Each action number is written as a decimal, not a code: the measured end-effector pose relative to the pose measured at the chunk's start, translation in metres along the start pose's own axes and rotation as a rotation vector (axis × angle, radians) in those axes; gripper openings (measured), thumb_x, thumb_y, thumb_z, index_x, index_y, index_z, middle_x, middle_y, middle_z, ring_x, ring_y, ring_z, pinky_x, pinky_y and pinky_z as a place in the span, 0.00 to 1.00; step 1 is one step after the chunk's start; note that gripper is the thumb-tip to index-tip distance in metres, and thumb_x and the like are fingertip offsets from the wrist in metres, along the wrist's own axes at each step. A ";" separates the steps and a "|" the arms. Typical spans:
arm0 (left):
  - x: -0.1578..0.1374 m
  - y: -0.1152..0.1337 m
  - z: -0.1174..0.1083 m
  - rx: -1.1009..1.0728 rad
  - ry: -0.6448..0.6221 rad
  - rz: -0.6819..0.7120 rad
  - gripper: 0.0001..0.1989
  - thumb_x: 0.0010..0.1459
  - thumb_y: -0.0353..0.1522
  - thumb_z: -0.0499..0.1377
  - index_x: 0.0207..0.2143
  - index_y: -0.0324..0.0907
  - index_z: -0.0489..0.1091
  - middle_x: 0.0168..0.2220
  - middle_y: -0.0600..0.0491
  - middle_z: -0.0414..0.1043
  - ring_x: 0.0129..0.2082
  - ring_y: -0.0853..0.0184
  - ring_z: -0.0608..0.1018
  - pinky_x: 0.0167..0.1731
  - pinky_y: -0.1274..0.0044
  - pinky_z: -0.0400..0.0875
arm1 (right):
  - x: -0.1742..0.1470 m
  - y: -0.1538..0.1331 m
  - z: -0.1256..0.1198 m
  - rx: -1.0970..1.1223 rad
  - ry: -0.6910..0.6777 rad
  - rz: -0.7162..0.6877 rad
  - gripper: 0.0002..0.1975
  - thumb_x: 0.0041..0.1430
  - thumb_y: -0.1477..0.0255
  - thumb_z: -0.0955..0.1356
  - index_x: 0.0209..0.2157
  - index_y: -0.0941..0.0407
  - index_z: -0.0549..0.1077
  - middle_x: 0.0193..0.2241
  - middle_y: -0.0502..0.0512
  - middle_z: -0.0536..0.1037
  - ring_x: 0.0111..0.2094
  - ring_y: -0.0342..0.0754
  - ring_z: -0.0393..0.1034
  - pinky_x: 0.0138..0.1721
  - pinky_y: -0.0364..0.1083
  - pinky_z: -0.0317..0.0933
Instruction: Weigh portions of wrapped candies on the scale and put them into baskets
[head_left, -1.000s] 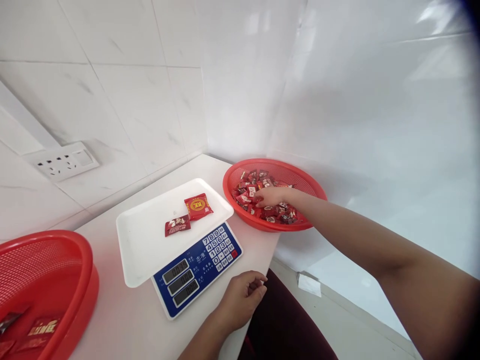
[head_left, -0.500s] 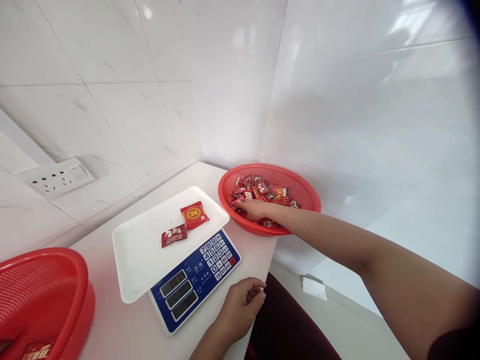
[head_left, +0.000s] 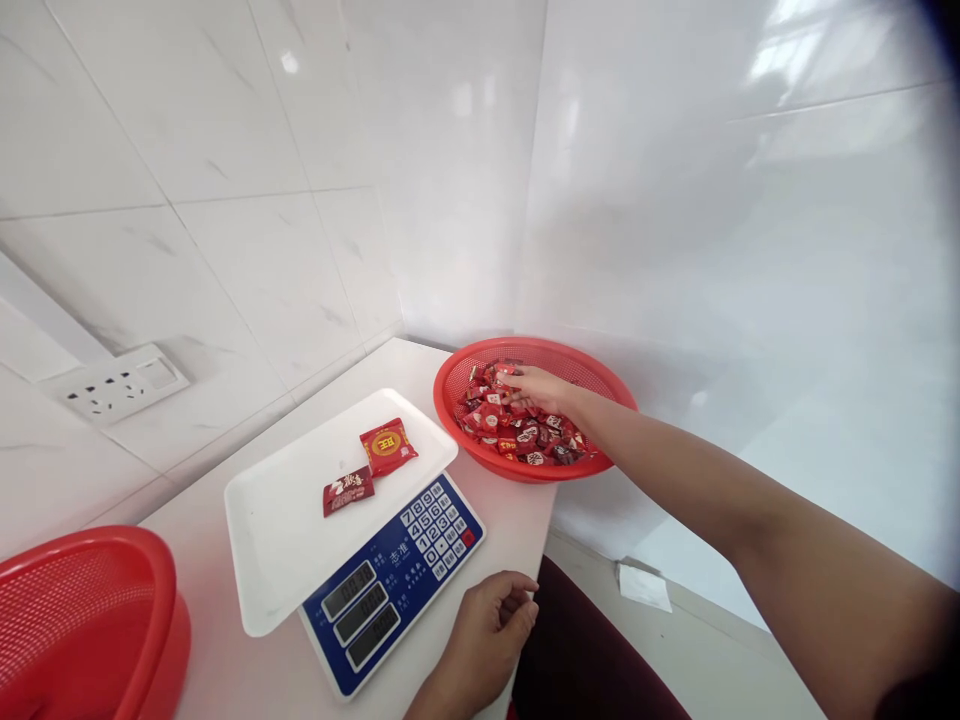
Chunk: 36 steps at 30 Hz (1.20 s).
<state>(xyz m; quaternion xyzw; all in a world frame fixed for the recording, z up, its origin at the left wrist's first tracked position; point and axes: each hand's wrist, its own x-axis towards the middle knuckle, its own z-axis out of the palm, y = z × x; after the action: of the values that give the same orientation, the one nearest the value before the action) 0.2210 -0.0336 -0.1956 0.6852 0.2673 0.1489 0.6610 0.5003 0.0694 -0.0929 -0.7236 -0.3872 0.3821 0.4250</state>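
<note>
My right hand (head_left: 536, 388) reaches into a red mesh basket (head_left: 621, 388) of small wrapped candies (head_left: 529, 436). Its fingers are closed at a red wrapped candy, partly hidden by them. My left hand (head_left: 493, 625) rests by the table's front edge with its fingers loosely curled and nothing visible in them. Left of that hand stands a blue and white digital scale (head_left: 397, 570) topped by a white tray (head_left: 289, 530). A bright red packet (head_left: 388, 446) and a darker red candy (head_left: 349, 490) lie touching on the tray.
A second red basket (head_left: 161, 620) is at the lower left, cut off by the frame. White walls meet behind the table (head_left: 225, 665). A power socket (head_left: 120, 382) is on the left wall. A white paper (head_left: 645, 587) lies on the floor.
My right hand has lifted and shifted slightly right and back within the basket, uncovering candies at the front. My left hand stays by the table edge. The view has tilted slightly.
</note>
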 end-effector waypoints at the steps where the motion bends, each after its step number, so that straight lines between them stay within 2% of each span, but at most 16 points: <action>1: 0.000 0.001 0.000 0.001 -0.001 -0.002 0.10 0.54 0.32 0.55 0.39 0.40 0.70 0.30 0.53 0.68 0.30 0.69 0.71 0.32 0.78 0.67 | 0.001 0.001 -0.001 0.048 0.002 0.013 0.22 0.57 0.62 0.66 0.49 0.58 0.64 0.42 0.60 0.75 0.34 0.44 0.73 0.29 0.39 0.67; 4: -0.001 0.001 0.000 0.008 -0.003 -0.010 0.10 0.54 0.32 0.55 0.39 0.40 0.70 0.31 0.52 0.68 0.30 0.68 0.71 0.32 0.78 0.67 | 0.001 0.003 -0.003 0.158 -0.001 0.046 0.25 0.54 0.66 0.69 0.52 0.58 0.62 0.41 0.60 0.75 0.33 0.44 0.74 0.29 0.39 0.68; 10: -0.001 0.002 0.000 0.035 0.001 -0.005 0.11 0.54 0.33 0.55 0.39 0.40 0.70 0.31 0.52 0.69 0.31 0.68 0.72 0.32 0.78 0.67 | 0.005 0.011 -0.001 0.245 0.000 0.055 0.40 0.47 0.78 0.71 0.60 0.56 0.52 0.36 0.55 0.76 0.29 0.42 0.72 0.28 0.39 0.68; 15: -0.001 0.005 0.000 0.041 -0.001 -0.022 0.11 0.54 0.33 0.55 0.39 0.40 0.71 0.30 0.52 0.69 0.30 0.69 0.72 0.32 0.79 0.67 | 0.008 0.016 -0.001 0.215 -0.005 0.038 0.41 0.48 0.80 0.70 0.61 0.55 0.49 0.27 0.50 0.75 0.22 0.40 0.69 0.21 0.37 0.63; 18: -0.001 0.004 0.000 0.040 -0.001 -0.012 0.11 0.54 0.33 0.55 0.39 0.40 0.71 0.31 0.52 0.70 0.30 0.68 0.72 0.32 0.78 0.67 | 0.008 0.015 -0.002 0.184 -0.010 0.002 0.39 0.50 0.77 0.70 0.60 0.54 0.50 0.27 0.50 0.75 0.20 0.39 0.67 0.19 0.37 0.61; 24: 0.000 0.001 0.000 0.043 0.004 -0.004 0.11 0.54 0.33 0.55 0.40 0.41 0.71 0.31 0.52 0.70 0.31 0.69 0.72 0.32 0.78 0.68 | 0.001 0.012 0.000 0.105 -0.143 -0.090 0.33 0.46 0.75 0.72 0.54 0.52 0.62 0.40 0.53 0.76 0.32 0.42 0.71 0.30 0.39 0.65; 27: -0.001 0.003 0.000 0.041 0.001 -0.014 0.11 0.54 0.32 0.55 0.39 0.40 0.71 0.31 0.52 0.69 0.31 0.69 0.72 0.32 0.79 0.68 | -0.001 0.012 0.000 0.040 -0.259 -0.105 0.30 0.45 0.76 0.73 0.52 0.53 0.67 0.40 0.53 0.76 0.36 0.44 0.71 0.37 0.41 0.65; 30: -0.001 0.005 0.000 0.034 0.001 -0.013 0.10 0.54 0.32 0.55 0.39 0.40 0.71 0.30 0.52 0.69 0.30 0.69 0.71 0.32 0.78 0.67 | 0.001 0.014 0.001 -0.232 -0.355 -0.147 0.24 0.48 0.71 0.71 0.49 0.54 0.70 0.37 0.52 0.77 0.39 0.46 0.71 0.41 0.43 0.64; 32: -0.001 0.005 0.000 0.035 0.001 -0.010 0.10 0.54 0.32 0.55 0.39 0.40 0.71 0.30 0.52 0.69 0.30 0.69 0.71 0.32 0.78 0.67 | 0.004 0.016 0.001 -0.408 -0.326 -0.183 0.25 0.48 0.68 0.71 0.50 0.54 0.69 0.41 0.53 0.76 0.43 0.49 0.69 0.44 0.45 0.62; 36: 0.000 0.002 -0.001 0.030 0.000 -0.009 0.11 0.54 0.32 0.55 0.39 0.40 0.71 0.31 0.52 0.69 0.31 0.69 0.72 0.32 0.78 0.68 | 0.005 0.020 0.008 -0.514 -0.241 -0.175 0.36 0.44 0.70 0.73 0.56 0.55 0.61 0.50 0.57 0.70 0.48 0.54 0.65 0.48 0.47 0.58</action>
<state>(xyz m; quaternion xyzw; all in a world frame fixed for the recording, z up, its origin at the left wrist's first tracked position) 0.2208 -0.0332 -0.1934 0.6939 0.2726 0.1420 0.6512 0.5002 0.0695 -0.1149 -0.7209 -0.5797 0.3165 0.2101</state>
